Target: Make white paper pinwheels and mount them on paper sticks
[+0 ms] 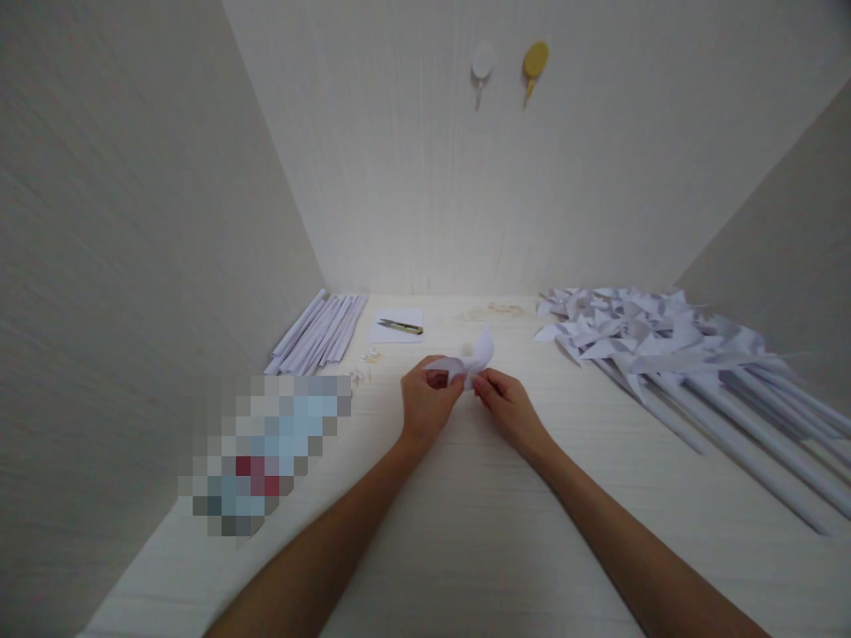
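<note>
Both hands are together over the middle of the table, working on a white paper pinwheel (473,361) with curled blades. My left hand (429,399) is closed on its left side, thumb near the centre. The fingers of my right hand (503,395) pinch its lower right edge. Whether a small pin or stick is between the fingers is too small to tell. Beyond my left hand, a utility knife (401,327) lies on a stack of white paper squares (382,335). Small pale sticks with white tips (359,377) are scattered just left of my left hand.
Rolled white paper tubes (319,335) lie at the back left. A pixelated item (285,443) sits in front of them. Many finished paper pinwheels (618,323) on sticks are heaped at the right. Thin pale sticks (505,309) lie near the back wall, which bears two hooks (535,60).
</note>
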Available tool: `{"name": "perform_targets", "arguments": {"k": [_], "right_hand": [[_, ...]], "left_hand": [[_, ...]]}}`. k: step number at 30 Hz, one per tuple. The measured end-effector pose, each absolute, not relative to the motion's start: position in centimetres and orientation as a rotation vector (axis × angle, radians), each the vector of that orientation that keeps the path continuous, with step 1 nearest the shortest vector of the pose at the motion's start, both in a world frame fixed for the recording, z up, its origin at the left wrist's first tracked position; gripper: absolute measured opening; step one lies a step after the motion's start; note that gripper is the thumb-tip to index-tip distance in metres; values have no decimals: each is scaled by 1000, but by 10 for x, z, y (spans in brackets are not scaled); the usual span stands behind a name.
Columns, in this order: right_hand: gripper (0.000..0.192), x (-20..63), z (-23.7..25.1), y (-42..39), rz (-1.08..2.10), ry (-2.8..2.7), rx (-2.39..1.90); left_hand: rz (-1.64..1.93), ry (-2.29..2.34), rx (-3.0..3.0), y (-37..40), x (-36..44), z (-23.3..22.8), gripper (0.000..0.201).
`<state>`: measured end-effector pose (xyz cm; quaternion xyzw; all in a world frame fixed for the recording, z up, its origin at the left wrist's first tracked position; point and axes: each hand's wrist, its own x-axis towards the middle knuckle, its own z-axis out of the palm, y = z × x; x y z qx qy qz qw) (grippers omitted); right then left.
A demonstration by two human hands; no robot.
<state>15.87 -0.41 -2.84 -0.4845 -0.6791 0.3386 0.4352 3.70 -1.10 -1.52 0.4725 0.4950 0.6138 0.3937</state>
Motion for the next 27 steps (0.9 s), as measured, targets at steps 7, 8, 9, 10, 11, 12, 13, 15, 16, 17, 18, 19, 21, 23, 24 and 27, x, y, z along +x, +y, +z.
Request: {"name": "perform_targets", "arguments": {"k": [7, 8, 9, 10, 11, 12, 13, 15, 16, 17, 18, 19, 21, 23, 24, 27], "right_hand": [[26, 158, -27, -3, 880, -1676, -1218], [26, 158, -27, -3, 876, -1678, -1217], [26, 158, -27, -3, 869, -1682, -1215], [26, 158, -27, -3, 861, -1688, -1214], [26, 158, -27, -3, 852, -1693, -1213], [27, 159, -27, -3, 844, -1698, -1212], [26, 159, -28, -3, 837, -1703, -1208], [26, 159, -29, -3, 833, -1712, -1194], [26, 159, -29, -3, 834, -1714, -1189], [26, 159, -29, -3, 834, -1715, -1187], [26, 159, -30, -3, 833, -1714, -1191], [25, 158, -29, -3, 828, -1711, -1200], [25, 158, -28, -3, 814, -1701, -1220], [25, 158, -27, -4, 805, -1690, -1235], [26, 158, -27, -4, 805, -1686, -1241], [26, 159, -26, -4, 807, -1679, -1250]], "left_hand": [[1554, 1284, 1222, -11, 38, -16, 13], [1553, 1294, 1223, -11, 38, -16, 14], [1551, 1304, 1226, -11, 38, -16, 14], [1551, 1314, 1228, -11, 37, -16, 14], [1551, 1319, 1231, -11, 37, -16, 13], [1551, 1323, 1232, -11, 37, -16, 14], [1550, 1324, 1232, -11, 37, -15, 14], [1547, 1320, 1237, -12, 37, -15, 15], [1547, 1316, 1239, -12, 37, -14, 15], [1546, 1311, 1241, -12, 37, -14, 15], [1546, 1309, 1243, -12, 37, -14, 15], [1548, 1308, 1243, -12, 37, -14, 15], [1553, 1312, 1231, -12, 38, -14, 15], [1556, 1322, 1217, -11, 38, -15, 15], [1558, 1327, 1212, -11, 38, -16, 15], [1558, 1327, 1214, -10, 39, -17, 15]]}}
